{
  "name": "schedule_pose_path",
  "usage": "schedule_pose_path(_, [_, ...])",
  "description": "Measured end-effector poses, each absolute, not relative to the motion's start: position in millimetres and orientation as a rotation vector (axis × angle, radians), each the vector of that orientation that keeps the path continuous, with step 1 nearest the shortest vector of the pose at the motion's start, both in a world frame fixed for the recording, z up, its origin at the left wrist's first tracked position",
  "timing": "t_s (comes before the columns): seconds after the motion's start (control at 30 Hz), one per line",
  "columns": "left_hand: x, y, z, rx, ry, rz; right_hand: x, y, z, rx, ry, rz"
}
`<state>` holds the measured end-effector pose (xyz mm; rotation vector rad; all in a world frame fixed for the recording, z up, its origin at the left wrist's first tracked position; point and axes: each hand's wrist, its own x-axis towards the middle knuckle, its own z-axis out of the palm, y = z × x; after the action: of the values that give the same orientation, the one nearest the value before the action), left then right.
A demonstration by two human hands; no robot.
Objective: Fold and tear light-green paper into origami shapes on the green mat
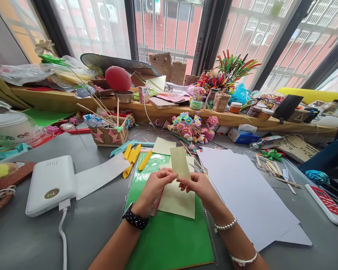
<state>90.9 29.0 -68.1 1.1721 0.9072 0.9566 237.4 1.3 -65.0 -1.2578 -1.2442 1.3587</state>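
A small pale yellow strip of paper (180, 159) is raised between my two hands above the green sheet (169, 240). My left hand (157, 185) pinches its lower left corner. At the lower right, the fingers of my right hand (198, 185) close on the same strip. Beneath them a larger pale yellow sheet (183, 210) lies on the green. Behind my right fingers, a pair of scissors (203, 170) shows only its handle. Another pale yellow piece (163, 146) rests at the top of the green sheet, and folded yellow paper pieces (133, 155) lie left of it.
A white power bank (52, 185) with a cable sits at the left on a white paper strip (103, 176). White sheets (242, 191) spread out on the right. Farther back are a decorated box (109, 135), knitted flowers (187, 127) and a tissue pack (242, 135). A red calculator (328, 204) lies far right.
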Motion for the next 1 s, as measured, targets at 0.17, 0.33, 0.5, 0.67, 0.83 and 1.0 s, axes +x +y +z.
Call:
schedule_pose_path(0.17, [91.0, 27.7, -66.4, 1.119, 0.918, 0.952, 236.4, 3.0, -65.3, -1.266, -1.164, 1.386])
schedule_pose_path(0.33, [89.8, 26.6, -63.1, 1.115, 0.910, 0.927, 235.4, 3.8, -66.9, -1.262, -1.099, 1.380])
schedule_pose_path(0.5, [89.1, 26.8, -63.5, 1.142, 0.908, 0.921, 235.8, 1.8, -66.2, -1.259, -1.159, 1.346])
schedule_pose_path(0.67, [89.7, 27.9, -64.6, 1.181, 0.973, 0.924, 235.7, 1.5, -65.9, -1.232, -1.230, 1.294])
schedule_pose_path(0.83, [91.0, 28.6, -63.1, 1.257, 0.989, 0.960, 236.4, 2.6, -65.9, -1.246, -1.229, 1.280])
schedule_pose_path(1.0, [93.0, 27.8, -60.3, 1.283, 0.965, 0.950, 236.9, 2.5, -67.8, -1.235, -1.197, 1.238])
